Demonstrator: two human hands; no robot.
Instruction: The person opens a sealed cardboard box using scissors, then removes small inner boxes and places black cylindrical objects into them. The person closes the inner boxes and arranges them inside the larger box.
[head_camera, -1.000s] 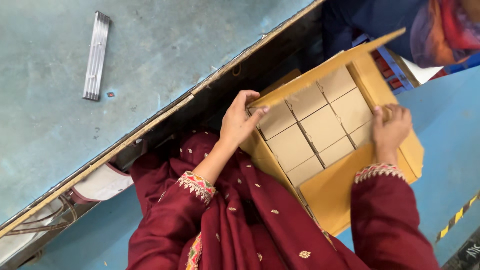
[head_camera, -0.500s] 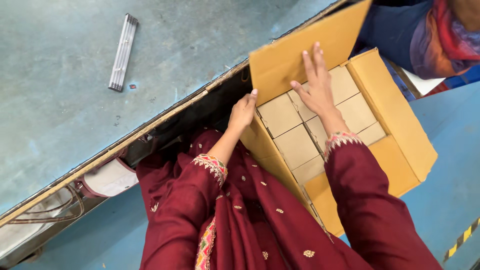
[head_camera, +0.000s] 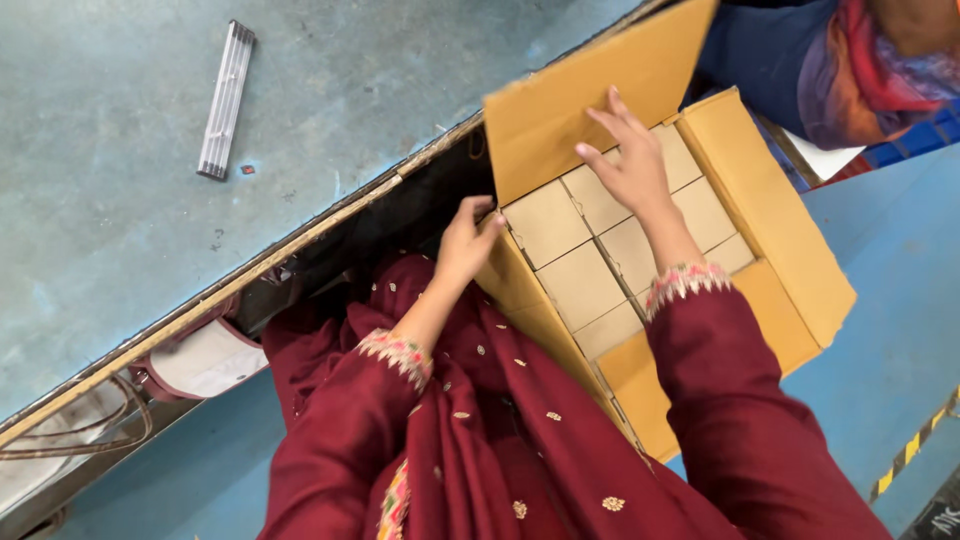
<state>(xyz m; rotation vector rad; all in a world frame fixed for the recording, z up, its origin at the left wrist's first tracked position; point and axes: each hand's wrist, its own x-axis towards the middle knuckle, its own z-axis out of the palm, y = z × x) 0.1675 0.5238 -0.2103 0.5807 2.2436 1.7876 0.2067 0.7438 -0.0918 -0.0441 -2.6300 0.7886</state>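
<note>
The carton (head_camera: 770, 230) is an open brown cardboard box that sits at the edge of the blue desk (head_camera: 120, 250), in front of the person, tilted toward the lap. Inside it, small plain boxes (head_camera: 580, 285) lie packed side by side in rows, touching one another and filling the visible layer.

The left hand (head_camera: 465, 240) grips the near corner of the carton — fingers curl over the top edge of the wall, thumb side toward the small boxes. The hand is closed on the cardboard wall.

The right hand (head_camera: 625, 165) lies flat and open, fingers spread, resting against the raised flap (head_camera: 560, 100) and over the far row of small boxes. It holds nothing.

Both arms wear dark red sleeves (head_camera: 730, 390) with embroidered cuffs.

On the desk surface, well apart from the carton, lies a ribbed metal strip (head_camera: 225, 100) — long, narrow, silver-grey. Beyond the carton, at the upper right, part of another person in blue and orange clothing (head_camera: 800, 60) is visible.
</note>
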